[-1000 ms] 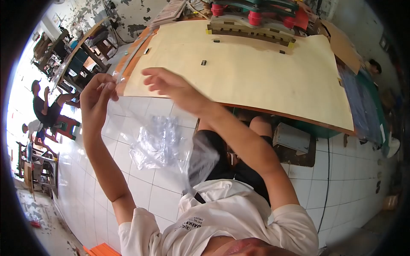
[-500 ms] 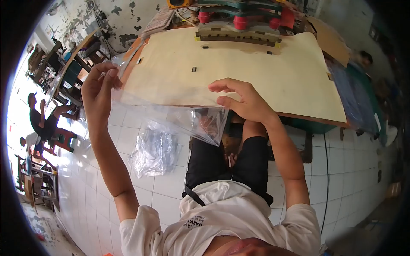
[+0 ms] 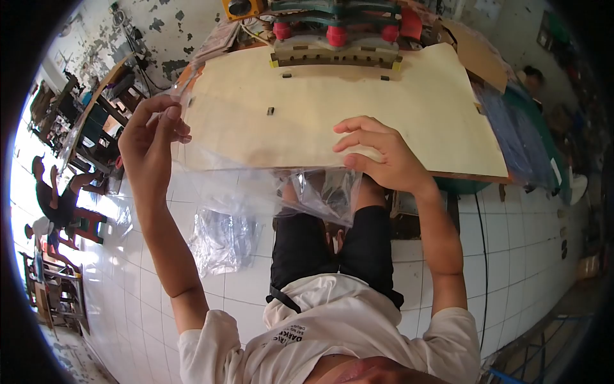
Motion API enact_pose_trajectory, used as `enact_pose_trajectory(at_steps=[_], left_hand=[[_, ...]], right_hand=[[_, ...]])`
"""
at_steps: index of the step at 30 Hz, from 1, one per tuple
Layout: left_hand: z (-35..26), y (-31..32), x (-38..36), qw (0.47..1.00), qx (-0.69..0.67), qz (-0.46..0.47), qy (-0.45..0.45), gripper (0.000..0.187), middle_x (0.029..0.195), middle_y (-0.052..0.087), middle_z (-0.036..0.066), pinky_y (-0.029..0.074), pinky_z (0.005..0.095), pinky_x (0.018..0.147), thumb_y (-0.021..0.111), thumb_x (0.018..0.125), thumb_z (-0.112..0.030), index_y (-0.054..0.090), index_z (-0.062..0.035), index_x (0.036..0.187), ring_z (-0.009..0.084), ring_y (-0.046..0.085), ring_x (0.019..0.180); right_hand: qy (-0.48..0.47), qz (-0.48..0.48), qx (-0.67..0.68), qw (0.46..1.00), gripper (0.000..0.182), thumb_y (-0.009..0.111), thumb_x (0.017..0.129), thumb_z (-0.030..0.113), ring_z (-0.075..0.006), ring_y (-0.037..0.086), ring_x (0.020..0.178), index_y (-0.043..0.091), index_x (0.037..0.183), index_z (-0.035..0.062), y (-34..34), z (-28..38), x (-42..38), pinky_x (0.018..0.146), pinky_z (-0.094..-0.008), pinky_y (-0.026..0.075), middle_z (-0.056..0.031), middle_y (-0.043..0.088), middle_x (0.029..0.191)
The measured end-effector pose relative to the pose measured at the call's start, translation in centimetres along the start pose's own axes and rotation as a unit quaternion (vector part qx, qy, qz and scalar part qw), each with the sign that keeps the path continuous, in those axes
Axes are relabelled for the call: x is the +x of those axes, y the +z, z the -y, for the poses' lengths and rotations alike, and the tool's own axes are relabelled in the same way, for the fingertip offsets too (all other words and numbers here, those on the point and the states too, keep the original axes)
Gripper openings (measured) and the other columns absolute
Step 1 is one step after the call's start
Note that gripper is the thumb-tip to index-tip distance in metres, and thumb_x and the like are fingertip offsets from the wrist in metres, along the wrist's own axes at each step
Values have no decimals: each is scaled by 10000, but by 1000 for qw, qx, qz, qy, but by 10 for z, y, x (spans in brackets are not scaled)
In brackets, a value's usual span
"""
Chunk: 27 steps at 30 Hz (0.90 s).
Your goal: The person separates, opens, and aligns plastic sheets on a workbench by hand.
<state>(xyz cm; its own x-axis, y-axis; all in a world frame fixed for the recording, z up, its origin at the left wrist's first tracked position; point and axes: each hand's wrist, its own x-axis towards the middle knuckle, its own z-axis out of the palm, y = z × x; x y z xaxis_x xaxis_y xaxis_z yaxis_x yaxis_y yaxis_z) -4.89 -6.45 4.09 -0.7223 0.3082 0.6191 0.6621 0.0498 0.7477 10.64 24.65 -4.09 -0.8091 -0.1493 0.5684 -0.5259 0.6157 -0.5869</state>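
Note:
A thin clear plastic sheet [image 3: 323, 192] hangs above my lap and past the table's near edge. My left hand [image 3: 152, 137] is closed, thumb and finger pinching the sheet's upper left end. At the sheet's right end, my right hand [image 3: 384, 153] has its fingers curved and apart, the thumb beside the plastic. Whether that thumb touches the sheet is hard to see. Beyond both hands lies the cream board [image 3: 320, 125], with small dark blocks such as this one [image 3: 270, 111] on it.
Machinery with red knobs [image 3: 336, 35] stands at the board's far edge. Bundled clear plastic [image 3: 224, 240] lies on the tiled floor at left. Blue-tinted plastic [image 3: 521, 144] covers the right side. One person [image 3: 56, 192] sits far left; another [image 3: 531, 80] is at the right.
My right hand has moved a little to the right, and the sheet's right end has shifted the same way. My left hand keeps its pinch. The whole view has shifted slightly.

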Motion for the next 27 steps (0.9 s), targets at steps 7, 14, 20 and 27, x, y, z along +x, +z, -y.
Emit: enact_pose_trajectory(at_steps=[7,14,20,27], left_hand=[[7,8,-8,999,-36,-30,-11,183,862,643,46,522,258,619,651,931,-112,644,19,1059,107,612,694],[-8,23,-19,995,-93,-13,-44,192,950,637,74,554,276,623,653,927,-116,643,21,1060,122,629,688],[-12,45,-27,980,-185,56,-54,171,1004,650,151,611,309,649,670,877,-2,640,65,1031,213,703,755],[-6,92,-40,970,-228,41,-79,406,955,644,116,607,297,656,690,849,30,564,54,1234,198,697,751]], right_hand=[[61,94,73,991,208,644,930,195,-227,602,1052,688,916,-8,-29,-12,-23,920,-337,468,-140,624,1166],[159,-16,267,950,169,605,943,134,-201,647,973,675,947,-21,-52,-4,-46,936,-334,479,-141,693,1097],[211,-116,255,937,164,618,877,89,-174,665,875,694,883,-56,-90,22,-62,856,-297,494,-171,723,933],[281,-147,144,937,175,693,832,97,-130,656,811,729,908,-56,-116,38,-87,760,-243,500,-137,728,879]])
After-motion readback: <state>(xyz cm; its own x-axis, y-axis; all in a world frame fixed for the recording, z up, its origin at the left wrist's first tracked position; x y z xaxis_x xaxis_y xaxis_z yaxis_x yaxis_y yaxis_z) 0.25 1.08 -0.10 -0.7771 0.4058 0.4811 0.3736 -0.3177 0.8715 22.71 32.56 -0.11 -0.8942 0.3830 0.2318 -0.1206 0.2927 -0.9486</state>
